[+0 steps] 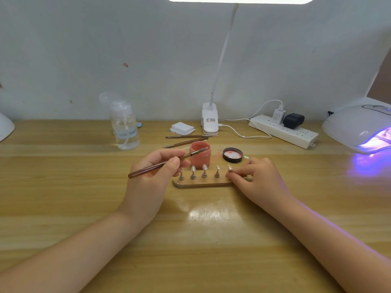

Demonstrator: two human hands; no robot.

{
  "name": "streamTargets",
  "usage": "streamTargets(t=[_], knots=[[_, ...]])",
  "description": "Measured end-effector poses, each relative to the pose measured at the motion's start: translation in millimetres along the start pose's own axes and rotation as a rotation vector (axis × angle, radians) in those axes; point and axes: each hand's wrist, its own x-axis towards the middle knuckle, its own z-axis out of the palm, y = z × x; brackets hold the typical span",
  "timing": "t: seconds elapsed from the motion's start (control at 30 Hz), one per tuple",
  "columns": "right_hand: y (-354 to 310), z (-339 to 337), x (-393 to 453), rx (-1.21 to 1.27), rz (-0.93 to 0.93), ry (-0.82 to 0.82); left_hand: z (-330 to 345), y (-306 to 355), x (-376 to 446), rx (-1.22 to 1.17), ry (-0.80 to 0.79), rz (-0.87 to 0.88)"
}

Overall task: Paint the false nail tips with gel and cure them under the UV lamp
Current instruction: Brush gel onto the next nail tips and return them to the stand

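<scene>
A small wooden stand (201, 183) in the middle of the table carries several clear false nail tips (204, 167) on metal pegs. My left hand (156, 172) grips a brown brush (160, 164), whose bristles reach over the open pink gel jar (200, 155) just behind the stand. My right hand (256, 176) pinches the rightmost peg on the stand, at its right end. The jar's black lid (232, 155) lies upside down to the right of the jar. The white UV lamp (359, 127) glows purple at the far right.
Two more brushes (186, 140) lie behind the jar. A clear pump bottle (124, 127) stands at the back left. White pads (182, 127), a clip lamp base (209, 119) and a power strip (283, 131) with plugs and a white cable line the back wall.
</scene>
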Motion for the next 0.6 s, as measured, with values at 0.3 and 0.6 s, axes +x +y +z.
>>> streamTargets(t=[0.3, 0.6], knots=[[-4.3, -0.2, -3.6, -0.083, -0.076, 0.068, 2.6, -0.4, -7.9, 0.072, -0.091, 0.042], [-10.8, -3.0, -12.6, 0.134, -0.135, 0.223, 7.3, 2.2, -14.7, 0.281, -0.146, 0.184]])
